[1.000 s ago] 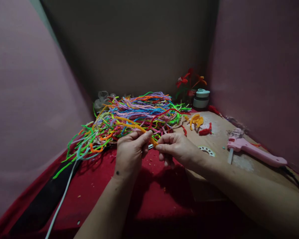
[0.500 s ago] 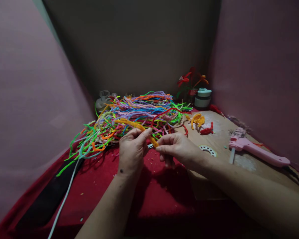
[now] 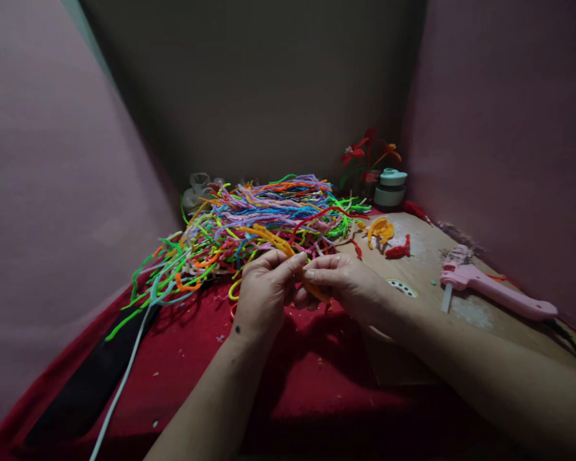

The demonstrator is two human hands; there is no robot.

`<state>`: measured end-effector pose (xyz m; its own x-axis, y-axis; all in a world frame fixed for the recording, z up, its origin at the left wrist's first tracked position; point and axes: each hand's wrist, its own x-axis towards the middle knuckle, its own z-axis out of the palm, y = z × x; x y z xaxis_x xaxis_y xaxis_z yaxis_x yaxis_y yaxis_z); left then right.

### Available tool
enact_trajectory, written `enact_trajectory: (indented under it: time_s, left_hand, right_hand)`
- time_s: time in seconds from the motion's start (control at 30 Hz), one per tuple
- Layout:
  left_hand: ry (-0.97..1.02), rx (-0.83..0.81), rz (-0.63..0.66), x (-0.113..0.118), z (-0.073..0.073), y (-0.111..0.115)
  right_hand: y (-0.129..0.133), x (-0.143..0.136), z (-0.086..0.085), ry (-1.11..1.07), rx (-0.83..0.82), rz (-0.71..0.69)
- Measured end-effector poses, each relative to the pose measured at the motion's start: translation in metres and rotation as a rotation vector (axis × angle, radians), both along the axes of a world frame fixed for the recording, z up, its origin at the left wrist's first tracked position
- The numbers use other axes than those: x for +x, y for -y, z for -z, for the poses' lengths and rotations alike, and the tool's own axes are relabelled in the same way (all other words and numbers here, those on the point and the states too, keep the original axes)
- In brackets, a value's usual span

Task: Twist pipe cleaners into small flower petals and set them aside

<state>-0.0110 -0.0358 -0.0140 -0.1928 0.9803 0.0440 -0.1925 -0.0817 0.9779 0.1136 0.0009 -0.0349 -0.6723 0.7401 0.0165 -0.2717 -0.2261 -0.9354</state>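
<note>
Between my two hands is a bent orange-yellow pipe cleaner (image 3: pixel 269 237), its far end reaching up over the pile. My left hand (image 3: pixel 265 291) pinches it with thumb and forefinger. Right beside, my right hand (image 3: pixel 338 278) grips its near part, and a short piece shows below the fingers. The fingertips almost meet, so the held middle is hidden. Just behind lies a large heap of many-coloured pipe cleaners (image 3: pixel 273 208) on the red cloth (image 3: pixel 192 371).
At right, a pink glue gun (image 3: pixel 499 291) rests on cardboard (image 3: pixel 422 237) near a white ring-shaped piece (image 3: pixel 402 287), orange-yellow loops (image 3: pixel 381 230) and a red piece (image 3: pixel 398 248). Behind stand a lidded jar (image 3: pixel 390 192) and red flowers (image 3: pixel 358 152). A white cable (image 3: pixel 125 378) crosses a black strip (image 3: pixel 91 378).
My hands have come closer together, the right one shifting slightly left and the left one slightly right. The pipe cleaner's far end has moved right, and its near end now pokes out below my fingers.
</note>
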Motion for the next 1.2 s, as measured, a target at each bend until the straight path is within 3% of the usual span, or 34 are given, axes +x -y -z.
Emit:
enact_trajectory:
  time_s: [0.33, 0.57, 0.7, 0.83, 0.9, 0.97, 1.1, 1.2]
  left_hand:
    - [-0.036, 0.046, -0.052, -0.006, 0.008, -0.003]
    - [-0.126, 0.081, 0.099, -0.006, 0.009, -0.005]
    - [-0.442, 0.104, -0.091, -0.005, 0.01, -0.006]
    - [-0.861, 0.342, -0.335, -0.002, 0.016, -0.007]
    - [-0.935, 0.394, -0.378, -0.002, 0.015, -0.008]
    - [-0.847, 0.29, -0.288, -0.004, 0.009, -0.01]
    - [-0.562, -0.041, 0.062, -0.012, -0.014, -0.016]
    - [-0.671, 0.049, 0.062, -0.013, -0.031, -0.02]
  right_hand:
    - [-0.001, -0.001, 0.0, 0.058, -0.034, -0.001]
    - [-0.002, -0.002, -0.002, 0.071, 0.023, 0.08]
    - [0.001, -0.003, -0.001, 0.164, 0.127, 0.187]
    - [0.002, -0.003, 0.003, 0.319, 0.52, 0.384]
    - [0.001, -0.003, 0.003, 0.35, 0.6, 0.413]
    - [0.001, -0.004, 0.0, 0.341, 0.537, 0.391]
    - [0.004, -0.005, -0.014, 0.238, 0.25, 0.297]
    - [0.005, -0.003, -0.027, 0.118, 0.132, 0.237]
